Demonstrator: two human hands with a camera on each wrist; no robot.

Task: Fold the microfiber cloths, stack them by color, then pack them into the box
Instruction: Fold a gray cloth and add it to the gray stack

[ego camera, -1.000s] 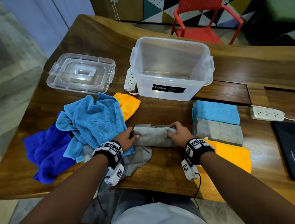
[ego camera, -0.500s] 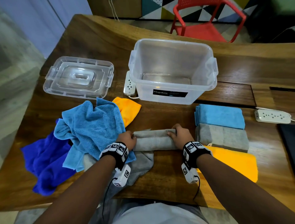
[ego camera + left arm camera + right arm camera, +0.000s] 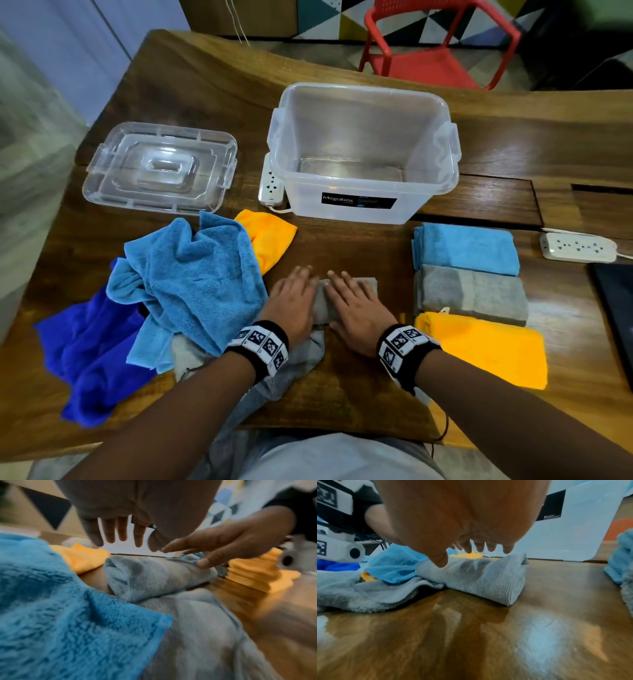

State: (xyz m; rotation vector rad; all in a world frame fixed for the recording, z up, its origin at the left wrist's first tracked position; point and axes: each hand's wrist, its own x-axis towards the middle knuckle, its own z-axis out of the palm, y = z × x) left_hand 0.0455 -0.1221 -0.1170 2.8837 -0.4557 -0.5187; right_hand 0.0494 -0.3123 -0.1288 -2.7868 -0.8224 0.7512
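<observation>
Fingers of both your hands lie straight and flat on the folded grey cloth, squashing it so the fold stays. It sits on the surface, near the clear box.

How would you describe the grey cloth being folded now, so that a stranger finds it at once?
Start at the clear plastic box in the middle of the wooden table and come straight toward the person. The folded grey cloth lies there under the left hand and right hand, both flat. Unlike the grey stack at the right, hands cover it.
</observation>
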